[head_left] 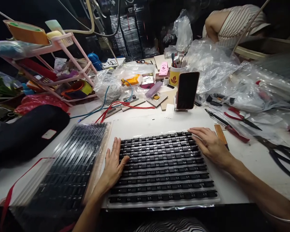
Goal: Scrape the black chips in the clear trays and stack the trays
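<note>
In front of me lies a clear plastic tray (163, 173) with rows of small black parts that have metal pins. My left hand (114, 164) rests along its left side, fingers stretched out and the thumb over the end of the rows. At the far right corner, my right hand (211, 145) lies with fingers extended, fingertips touching the tray's edge. Neither hand is wrapped round anything. To the left is a stack of similar filled trays (70, 167) under shiny plastic.
A phone (188, 91) stands behind the tray. Scissors (284, 154), red-handled pliers (241, 118) and a wooden piece (221, 134) lie right. A pink rack (60, 48) and a black padded object (31, 132) are left. Plastic bags (207, 61) cover the back; another person (236, 24) bends there.
</note>
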Action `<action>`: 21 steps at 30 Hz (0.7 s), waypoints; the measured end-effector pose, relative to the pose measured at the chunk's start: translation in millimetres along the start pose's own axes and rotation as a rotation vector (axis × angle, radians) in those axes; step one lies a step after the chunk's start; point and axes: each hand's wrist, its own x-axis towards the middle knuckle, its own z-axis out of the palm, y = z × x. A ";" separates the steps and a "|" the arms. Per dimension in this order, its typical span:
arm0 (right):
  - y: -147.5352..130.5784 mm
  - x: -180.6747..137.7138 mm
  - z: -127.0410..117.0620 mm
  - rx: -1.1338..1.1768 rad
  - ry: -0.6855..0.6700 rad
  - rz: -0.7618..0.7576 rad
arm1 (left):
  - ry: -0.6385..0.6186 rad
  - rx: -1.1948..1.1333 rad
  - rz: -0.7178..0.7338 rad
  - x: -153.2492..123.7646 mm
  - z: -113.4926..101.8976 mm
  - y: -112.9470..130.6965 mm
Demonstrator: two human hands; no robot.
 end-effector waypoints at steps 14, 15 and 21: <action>5.5 -10.0 9.6 -0.256 -0.098 -0.151 | -0.024 0.037 -0.017 0.2 0.0 4.0; 5.4 -10.0 9.5 -0.243 -0.092 -0.152 | -0.024 0.021 -0.021 0.3 -0.5 4.4; 4.5 -4.2 3.7 -0.129 0.008 -0.087 | 0.059 -0.218 -0.136 0.2 -7.8 10.4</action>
